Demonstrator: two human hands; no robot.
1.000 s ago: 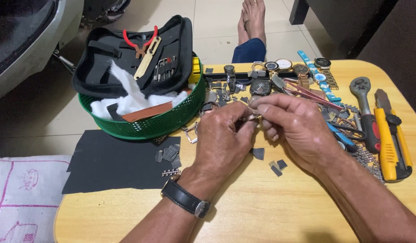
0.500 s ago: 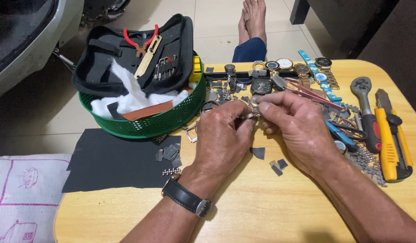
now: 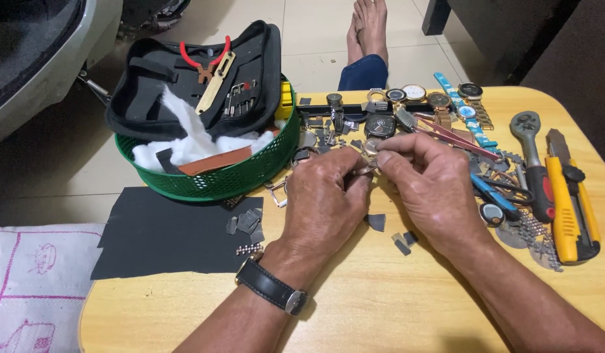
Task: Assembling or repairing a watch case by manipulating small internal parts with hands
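Both hands pinch what looks like a small watch part [image 3: 369, 157] over the worktop [image 3: 381, 307]: left hand [image 3: 325, 196], right hand [image 3: 433, 186]; loose watches [image 3: 407, 104] lie unassembled.

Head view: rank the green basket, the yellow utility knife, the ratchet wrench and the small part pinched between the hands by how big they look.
1. Green basket, by far the largest.
2. Yellow utility knife and ratchet wrench: similar length, so I won't rank them.
3. Small part pinched by the left hand and right hand, smallest.
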